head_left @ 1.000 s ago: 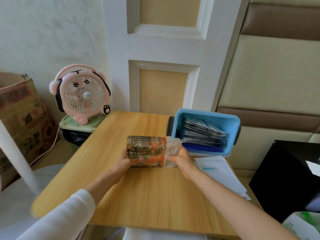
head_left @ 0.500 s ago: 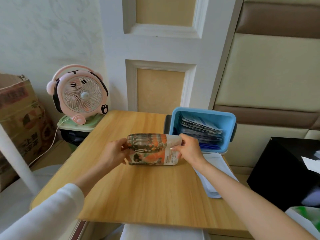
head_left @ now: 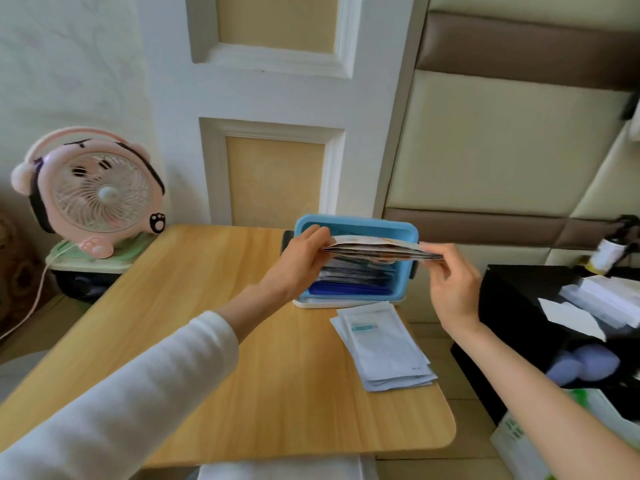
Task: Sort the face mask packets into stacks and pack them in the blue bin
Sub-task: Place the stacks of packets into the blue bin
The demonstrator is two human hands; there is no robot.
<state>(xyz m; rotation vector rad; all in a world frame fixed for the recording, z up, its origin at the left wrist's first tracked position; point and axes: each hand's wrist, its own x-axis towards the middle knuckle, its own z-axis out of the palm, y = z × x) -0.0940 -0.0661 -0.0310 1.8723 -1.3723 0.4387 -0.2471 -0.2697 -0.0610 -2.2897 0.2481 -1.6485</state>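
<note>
The packet stack (head_left: 381,250) is edge-on, print hidden. It plus the left hand (head_left: 302,261) cover much of what's in the blue bin (head_left: 356,224). Text on white packets (head_left: 384,351): too tiny.

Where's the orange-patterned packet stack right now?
Head view, right of centre: left hand and right hand hold the packet stack flat above the blue bin on the table.

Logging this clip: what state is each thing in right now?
Orange packet stack: held flat above the blue bin.
Left hand: grips its left end.
Right hand: pinches its right end.
Blue bin: open, dark packets inside.
White packets: piled on the table.
</note>
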